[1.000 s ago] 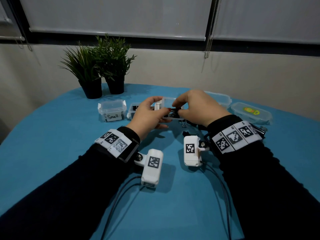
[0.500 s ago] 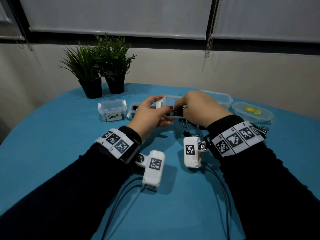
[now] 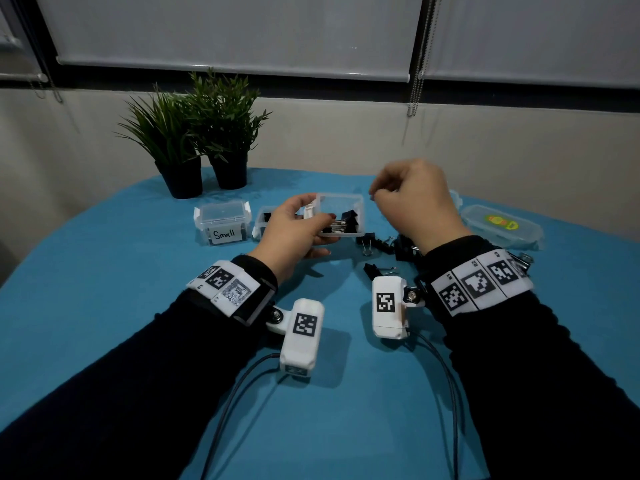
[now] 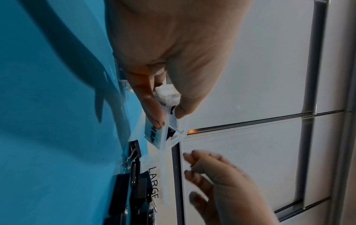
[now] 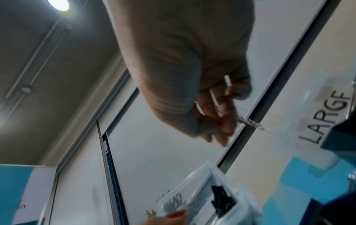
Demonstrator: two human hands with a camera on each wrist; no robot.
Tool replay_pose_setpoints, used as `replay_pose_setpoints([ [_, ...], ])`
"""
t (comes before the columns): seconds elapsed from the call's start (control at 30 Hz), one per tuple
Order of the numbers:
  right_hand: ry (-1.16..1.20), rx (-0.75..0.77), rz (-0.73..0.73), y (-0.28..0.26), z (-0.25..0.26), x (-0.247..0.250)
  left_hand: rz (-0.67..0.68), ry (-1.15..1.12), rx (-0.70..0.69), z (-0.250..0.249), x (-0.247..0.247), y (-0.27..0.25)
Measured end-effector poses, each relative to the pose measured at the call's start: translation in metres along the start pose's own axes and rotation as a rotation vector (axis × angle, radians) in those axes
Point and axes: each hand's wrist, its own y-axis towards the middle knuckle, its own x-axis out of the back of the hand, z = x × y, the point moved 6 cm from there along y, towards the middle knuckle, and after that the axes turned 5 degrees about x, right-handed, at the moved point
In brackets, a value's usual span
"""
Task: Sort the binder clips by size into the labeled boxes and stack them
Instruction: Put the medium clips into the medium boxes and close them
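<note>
My left hand (image 3: 317, 230) holds a clear plastic box (image 3: 341, 206) above the blue table, thumb and fingers pinching its left end by the white latch (image 4: 167, 92). Several black binder clips (image 3: 346, 221) lie in the box's near corner. My right hand (image 3: 377, 194) hovers just right of and above the box, fingers loosely curled and holding nothing. In the right wrist view the right hand (image 5: 217, 134) is empty, with the box (image 5: 192, 182) below it. Loose black clips (image 3: 381, 242) lie on the table under the right wrist.
A lidded box labeled Small (image 3: 223, 220) stands at the left, with another clear box (image 3: 263, 218) behind my left hand. The box labeled LARGE (image 4: 154, 184) sits at the right, mostly hidden in the head view. A clear lid (image 3: 502, 226) lies far right; two potted plants (image 3: 194, 133) stand behind.
My right hand has let go at the box and risen up to the right. The left hand has kept the box and lifted it slightly.
</note>
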Motion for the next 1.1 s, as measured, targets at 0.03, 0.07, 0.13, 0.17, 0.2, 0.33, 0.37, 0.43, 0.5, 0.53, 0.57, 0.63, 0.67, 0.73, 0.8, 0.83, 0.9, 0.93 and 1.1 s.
replay_pose_setpoints([
  [0.03, -0.033, -0.071, 0.022, 0.000, -0.007, 0.001, 0.000, -0.004, -0.002, -0.001, 0.000, -0.001],
  [0.07, -0.090, -0.146, 0.097, -0.001, -0.014, 0.000, -0.003, -0.007, -0.005, -0.002, 0.000, -0.001],
  [0.13, -0.197, -0.272, 0.333, -0.010, -0.023, -0.009, -0.012, -0.022, -0.009, -0.003, 0.001, -0.002],
  [0.17, -0.216, -0.314, 0.447, -0.016, -0.025, -0.016, -0.014, -0.039, -0.008, -0.003, 0.000, -0.002],
  [0.2, -0.210, -0.346, 0.539, -0.022, -0.026, -0.022, -0.011, -0.060, -0.002, -0.003, 0.000, -0.002],
  [0.33, -0.203, -0.363, 0.681, -0.031, -0.025, -0.037, 0.008, -0.123, 0.030, -0.001, -0.004, -0.002],
  [0.37, -0.200, -0.355, 0.693, -0.032, -0.024, -0.038, 0.016, -0.127, 0.031, -0.001, -0.004, -0.001],
  [0.43, -0.201, -0.338, 0.693, -0.033, -0.021, -0.038, 0.032, -0.134, 0.034, 0.000, -0.006, -0.001],
  [0.5, -0.233, -0.312, 0.682, -0.033, -0.019, -0.038, 0.044, -0.142, 0.040, 0.001, -0.006, -0.001],
  [0.53, -0.246, -0.310, 0.676, -0.033, -0.019, -0.038, 0.047, -0.146, 0.043, 0.001, -0.006, -0.001],
  [0.57, -0.254, -0.316, 0.670, -0.032, -0.020, -0.038, 0.047, -0.151, 0.046, 0.001, -0.006, 0.000],
  [0.63, -0.264, -0.329, 0.651, -0.031, -0.022, -0.036, 0.047, -0.154, 0.047, 0.002, -0.005, 0.001],
  [0.67, -0.269, -0.331, 0.638, -0.030, -0.023, -0.034, 0.048, -0.151, 0.047, 0.002, -0.005, 0.001],
  [0.73, -0.277, -0.336, 0.599, -0.027, -0.024, -0.028, 0.051, -0.145, 0.047, 0.002, -0.005, 0.002],
  [0.8, -0.262, -0.367, 0.522, -0.021, -0.028, -0.020, 0.052, -0.144, 0.048, 0.002, -0.005, 0.002],
  [0.83, -0.219, -0.401, 0.470, -0.017, -0.031, -0.016, 0.055, -0.144, 0.050, 0.002, -0.005, 0.002],
  [0.9, -0.012, -0.466, 0.341, -0.010, -0.036, -0.011, 0.059, -0.143, 0.055, 0.003, -0.005, 0.002],
  [0.93, 0.139, -0.474, 0.268, -0.007, -0.035, -0.009, 0.061, -0.145, 0.059, 0.003, -0.005, 0.002],
  [1.1, 0.774, -0.277, 0.081, -0.006, -0.005, -0.009, 0.090, -0.172, 0.076, 0.002, -0.009, 0.000],
])
